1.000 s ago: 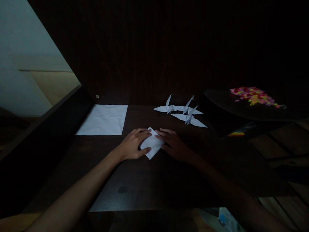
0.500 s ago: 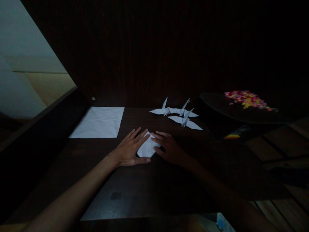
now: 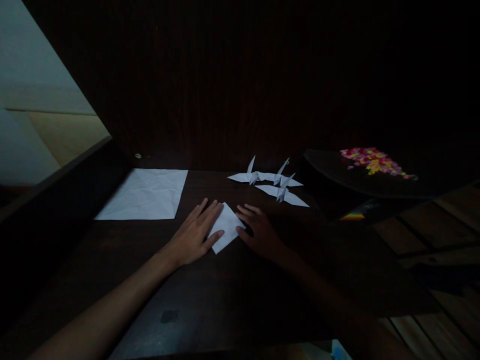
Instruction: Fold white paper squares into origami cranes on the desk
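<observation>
A small white folded paper (image 3: 227, 226) lies on the dark wooden surface, turned like a diamond with one corner toward me. My left hand (image 3: 195, 233) rests flat over its left side, fingers stretched and thumb lying across the lower left edge. On the other side, my right hand (image 3: 259, 231) has its fingers spread, with the thumb at the paper's right corner. Neither hand grips anything. Beyond them sit three white origami cranes, one at the left (image 3: 253, 177), one beside it (image 3: 278, 178) and one nearer me (image 3: 282, 194).
A creased white paper sheet (image 3: 144, 195) lies flat at the back left, next to a dark raised side board (image 3: 67, 175). At the right stands a dark curved object (image 3: 330, 172) with a colourful flower-like pattern. A dark upright panel (image 3: 210, 90) closes the back.
The folded paper has turned and now shows as a sharper diamond, its near corner uncovered. My left thumb has drawn back onto its edge; the right fingers have come off its top. The view has shifted slightly.
</observation>
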Demonstrator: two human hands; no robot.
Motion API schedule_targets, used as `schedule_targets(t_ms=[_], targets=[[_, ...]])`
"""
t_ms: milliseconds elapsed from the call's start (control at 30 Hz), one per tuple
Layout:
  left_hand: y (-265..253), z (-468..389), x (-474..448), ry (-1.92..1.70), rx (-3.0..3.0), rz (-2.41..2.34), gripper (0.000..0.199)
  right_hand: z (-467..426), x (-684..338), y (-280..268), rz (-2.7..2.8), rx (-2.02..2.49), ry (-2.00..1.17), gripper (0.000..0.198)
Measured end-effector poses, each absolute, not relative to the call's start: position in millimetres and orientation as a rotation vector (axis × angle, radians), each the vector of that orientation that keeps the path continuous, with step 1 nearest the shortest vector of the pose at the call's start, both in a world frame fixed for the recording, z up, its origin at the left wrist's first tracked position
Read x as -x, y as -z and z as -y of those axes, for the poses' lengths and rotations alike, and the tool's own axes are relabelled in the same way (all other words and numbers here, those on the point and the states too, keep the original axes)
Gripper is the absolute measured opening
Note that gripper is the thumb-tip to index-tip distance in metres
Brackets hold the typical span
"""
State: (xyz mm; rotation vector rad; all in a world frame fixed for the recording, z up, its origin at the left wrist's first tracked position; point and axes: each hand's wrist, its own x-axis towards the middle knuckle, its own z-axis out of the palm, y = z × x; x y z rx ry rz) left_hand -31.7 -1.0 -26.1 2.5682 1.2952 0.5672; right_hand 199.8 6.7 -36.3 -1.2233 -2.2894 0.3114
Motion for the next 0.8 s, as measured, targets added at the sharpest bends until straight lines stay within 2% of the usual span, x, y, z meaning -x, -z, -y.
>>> schedule_targets(t_ms=[267,367,633,800], targets=[[30,-1,29,-0.662,-2.513,-1.222,0.04,-10,-202,41,2.255,1.154,-0.321,0.037],[29,1,30,-0.685,-2.509,-1.168,0.045,-8,-202,41,2.279,1.137,-0.337,0.041],[11,6,33,-0.585,-2.415,-1.027,0.077,-7,-205,35,2.329,1.155,-0.384,0.05],[7,7,33,-0.616,-2.355,-1.07,0.077,-6,-207,33,2.348,1.104,-0.359,0.054]])
